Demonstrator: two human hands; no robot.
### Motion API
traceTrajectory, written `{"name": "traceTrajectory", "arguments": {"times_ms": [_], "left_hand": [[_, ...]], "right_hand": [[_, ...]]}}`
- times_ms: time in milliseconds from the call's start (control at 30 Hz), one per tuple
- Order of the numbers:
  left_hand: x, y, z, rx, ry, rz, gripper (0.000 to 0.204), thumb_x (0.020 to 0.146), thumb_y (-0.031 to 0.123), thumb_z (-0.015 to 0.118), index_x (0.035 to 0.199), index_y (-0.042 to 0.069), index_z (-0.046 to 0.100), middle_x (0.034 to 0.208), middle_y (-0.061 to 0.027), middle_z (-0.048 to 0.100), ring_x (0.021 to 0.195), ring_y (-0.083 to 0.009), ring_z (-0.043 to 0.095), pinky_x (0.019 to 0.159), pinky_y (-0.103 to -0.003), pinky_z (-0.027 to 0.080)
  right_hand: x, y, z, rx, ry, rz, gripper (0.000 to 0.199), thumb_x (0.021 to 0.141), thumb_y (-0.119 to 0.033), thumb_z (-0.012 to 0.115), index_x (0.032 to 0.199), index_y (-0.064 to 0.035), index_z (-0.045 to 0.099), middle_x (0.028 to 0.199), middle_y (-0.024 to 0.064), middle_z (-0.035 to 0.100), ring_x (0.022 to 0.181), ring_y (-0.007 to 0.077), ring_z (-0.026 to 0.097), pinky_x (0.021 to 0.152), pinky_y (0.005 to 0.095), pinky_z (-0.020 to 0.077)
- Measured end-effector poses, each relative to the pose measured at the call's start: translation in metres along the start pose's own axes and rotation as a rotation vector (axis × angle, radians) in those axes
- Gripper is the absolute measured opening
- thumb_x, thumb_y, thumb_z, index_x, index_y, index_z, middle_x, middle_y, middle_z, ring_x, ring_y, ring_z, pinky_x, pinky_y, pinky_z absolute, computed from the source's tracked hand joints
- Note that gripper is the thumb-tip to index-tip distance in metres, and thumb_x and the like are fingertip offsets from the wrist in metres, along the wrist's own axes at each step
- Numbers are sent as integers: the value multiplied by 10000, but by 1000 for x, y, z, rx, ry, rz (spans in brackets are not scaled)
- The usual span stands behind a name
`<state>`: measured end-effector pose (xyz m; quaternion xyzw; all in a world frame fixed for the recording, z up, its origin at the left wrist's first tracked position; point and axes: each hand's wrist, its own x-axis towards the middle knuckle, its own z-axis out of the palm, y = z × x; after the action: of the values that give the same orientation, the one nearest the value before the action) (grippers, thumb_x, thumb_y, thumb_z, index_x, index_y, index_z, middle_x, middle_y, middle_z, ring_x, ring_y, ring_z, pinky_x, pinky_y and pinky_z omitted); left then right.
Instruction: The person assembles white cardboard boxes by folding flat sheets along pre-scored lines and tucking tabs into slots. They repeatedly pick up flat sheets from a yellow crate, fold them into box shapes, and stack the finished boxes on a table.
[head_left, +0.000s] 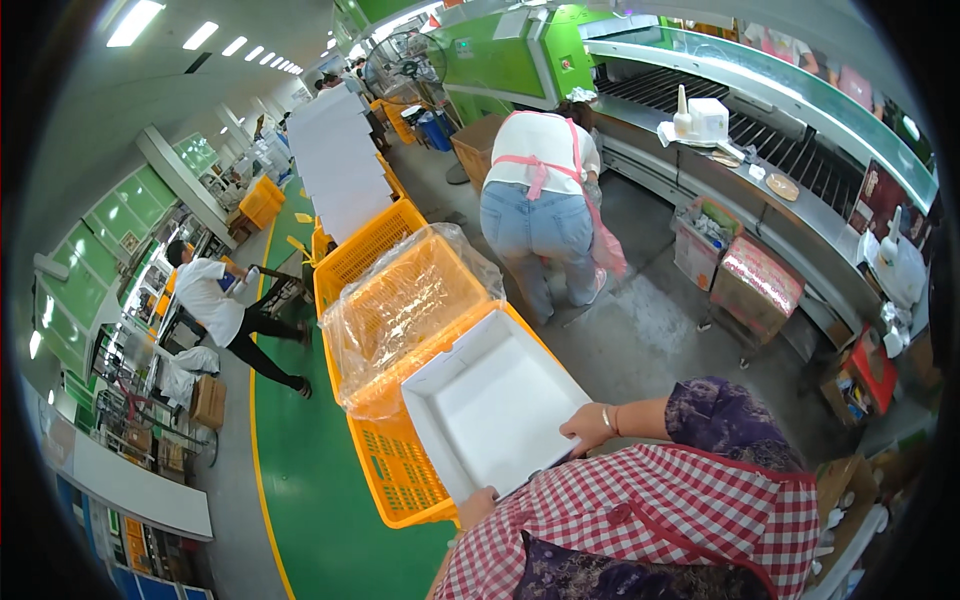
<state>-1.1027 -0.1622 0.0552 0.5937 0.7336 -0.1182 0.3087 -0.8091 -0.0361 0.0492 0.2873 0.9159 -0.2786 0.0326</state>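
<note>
A shallow white open box (500, 400), bare inside, rests tilted on the rim of a yellow-orange plastic crate (398, 470). At the box's near left corner my left hand (478, 506) grips its edge, and part of that hand is hidden by the box and my apron. My right hand (592, 430) has closed on the near right edge, thumb over the side wall. Just beyond the box, clear plastic film (400, 310) lines another yellow-orange crate.
White sheets or boards (335, 150) lie over crates farther along the row. A person in a pink apron (540, 190) bends beside a conveyor (690, 100) on the right. Another person (215, 300) walks on the green floor at left. Boxes (755, 285) stand under the bench.
</note>
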Motion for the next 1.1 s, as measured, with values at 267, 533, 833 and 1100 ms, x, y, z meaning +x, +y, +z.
{"name": "traceTrajectory", "arguments": {"times_ms": [267,533,833,1100], "left_hand": [[15,-44,38,-104,190,361,250,800,294,560,919,85,626,930,-134,638,921,-317,593,759,-422,470],[11,-21,12,-80,78,145,244,785,281,581,933,92,627,950,-143,640,941,-327,594,764,-430,467],[-15,-39,-3,-225,191,439,324,782,333,593,979,88,672,930,-152,653,907,-332,606,780,-405,476],[-28,-22,-21,-246,141,337,331,807,353,571,944,69,674,899,-157,658,876,-328,616,769,-384,482]], "right_hand": [[-13,-19,-34,-93,-240,4,442,746,-528,600,822,-98,668,777,117,654,778,312,623,696,423,478],[-5,-15,-17,-160,-329,38,406,782,-486,583,835,-94,674,806,101,664,805,305,628,709,426,483],[-10,-17,-14,-232,-289,18,371,816,-447,550,875,-103,675,861,120,667,850,320,630,735,437,490],[-10,-15,-14,-224,-301,38,355,824,-424,557,880,-94,674,878,124,668,862,322,630,749,441,490]]}}
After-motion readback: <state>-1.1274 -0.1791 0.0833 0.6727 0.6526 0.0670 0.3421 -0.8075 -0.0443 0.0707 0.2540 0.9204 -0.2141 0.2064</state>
